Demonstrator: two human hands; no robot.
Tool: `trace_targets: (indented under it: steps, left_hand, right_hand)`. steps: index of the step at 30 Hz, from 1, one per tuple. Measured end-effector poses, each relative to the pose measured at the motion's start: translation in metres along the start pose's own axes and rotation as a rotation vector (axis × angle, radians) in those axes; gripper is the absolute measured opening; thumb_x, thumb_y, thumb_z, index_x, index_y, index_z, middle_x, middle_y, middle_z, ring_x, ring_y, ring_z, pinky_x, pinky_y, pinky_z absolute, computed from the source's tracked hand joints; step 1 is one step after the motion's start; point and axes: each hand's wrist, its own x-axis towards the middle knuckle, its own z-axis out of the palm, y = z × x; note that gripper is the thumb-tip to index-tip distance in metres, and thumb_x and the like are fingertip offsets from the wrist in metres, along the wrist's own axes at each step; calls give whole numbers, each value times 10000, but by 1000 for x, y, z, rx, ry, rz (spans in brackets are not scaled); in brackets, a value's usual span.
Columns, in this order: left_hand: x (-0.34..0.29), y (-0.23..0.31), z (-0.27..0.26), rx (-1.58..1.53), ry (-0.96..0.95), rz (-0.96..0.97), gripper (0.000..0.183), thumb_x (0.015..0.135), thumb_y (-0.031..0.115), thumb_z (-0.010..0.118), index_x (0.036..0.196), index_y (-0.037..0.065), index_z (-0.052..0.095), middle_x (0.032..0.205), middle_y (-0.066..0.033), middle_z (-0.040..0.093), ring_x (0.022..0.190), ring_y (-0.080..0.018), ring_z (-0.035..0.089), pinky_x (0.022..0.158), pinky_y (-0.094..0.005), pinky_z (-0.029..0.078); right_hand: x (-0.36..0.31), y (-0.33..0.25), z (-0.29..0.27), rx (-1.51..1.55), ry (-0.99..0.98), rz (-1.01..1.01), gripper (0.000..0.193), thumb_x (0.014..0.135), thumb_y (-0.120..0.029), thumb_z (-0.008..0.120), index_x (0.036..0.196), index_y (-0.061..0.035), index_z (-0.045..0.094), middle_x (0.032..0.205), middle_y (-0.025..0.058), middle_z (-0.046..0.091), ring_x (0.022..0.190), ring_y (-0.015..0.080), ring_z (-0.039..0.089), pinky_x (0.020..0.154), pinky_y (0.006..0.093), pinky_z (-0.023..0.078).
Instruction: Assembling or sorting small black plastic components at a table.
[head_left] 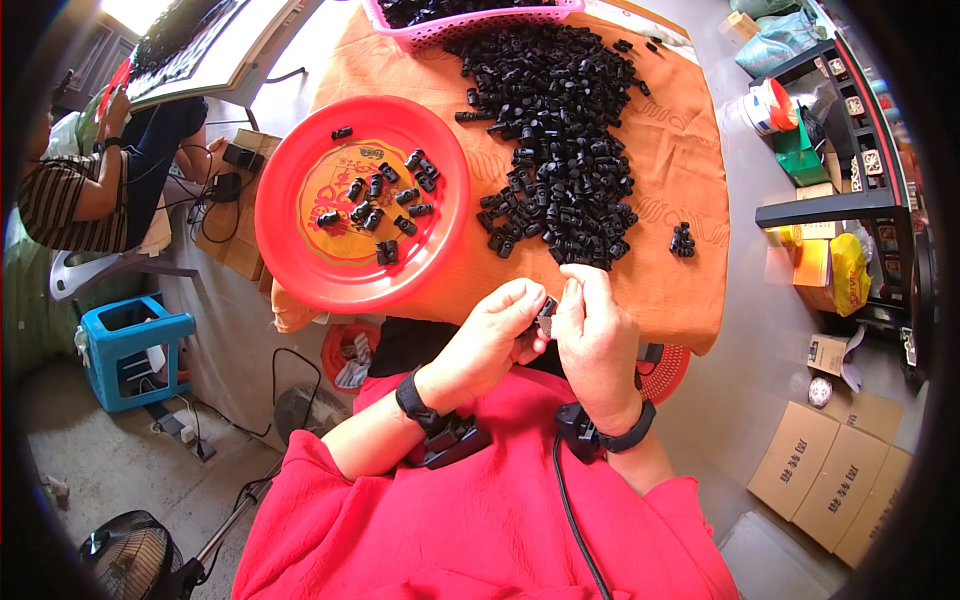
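Observation:
In front of my body, my left hand (pixel 492 332) is closed, its thumb and fingers pinching a small black plastic cord lock (pixel 547 308). My right hand (pixel 598 345) meets it from the other side, fingers closed against the same piece; its lower part looks greyish and is partly covered by fingers. Just beyond my hands a large heap of black cord locks (pixel 570 160) spreads over the orange tablecloth (pixel 670 170). On the left, a red round tray (pixel 285 240) holds several loose cord locks (pixel 376 187).
A pink basket (pixel 420 36) of black pieces stands at the table's far edge. A small cluster of cord locks (pixel 682 240) lies at the right. Left are a blue stool (pixel 135 350), a fan (pixel 130 555) and a seated person (pixel 85 195); right, a shelf (pixel 840 210) and cardboard boxes (pixel 830 470).

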Motion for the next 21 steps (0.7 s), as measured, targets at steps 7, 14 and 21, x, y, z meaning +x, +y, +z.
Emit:
trace_targets:
  steps: [7, 14, 21]
  left_hand:
    - [0, -1, -1, 19, 4, 8, 183, 1037, 279, 502, 971, 116, 554, 805, 18, 571, 674, -75, 524, 562, -209, 379]
    - [0, -3, -2, 24, 18, -1, 177, 1037, 277, 500, 974, 118, 546, 815, 18, 567, 678, -78, 518, 573, -210, 381]
    - [0, -4, -3, 27, 49, -5, 185, 1037, 278, 500, 948, 120, 534, 807, 18, 563, 671, -76, 517, 566, -212, 373]
  right_hand:
    - [0, 0, -1, -7, -25, 27, 150, 928, -65, 570, 1073, -44, 602, 647, 165, 621, 606, 339, 649, 517, 435, 490]
    - [0, 0, 1, -2, -43, 45, 152, 929, -76, 566, 1075, -49, 599, 660, 170, 631, 611, 346, 653, 518, 443, 494]
    - [0, 0, 4, -19, -53, 96, 161, 932, -115, 554, 1075, -54, 594, 686, 174, 646, 632, 360, 657, 539, 458, 499]
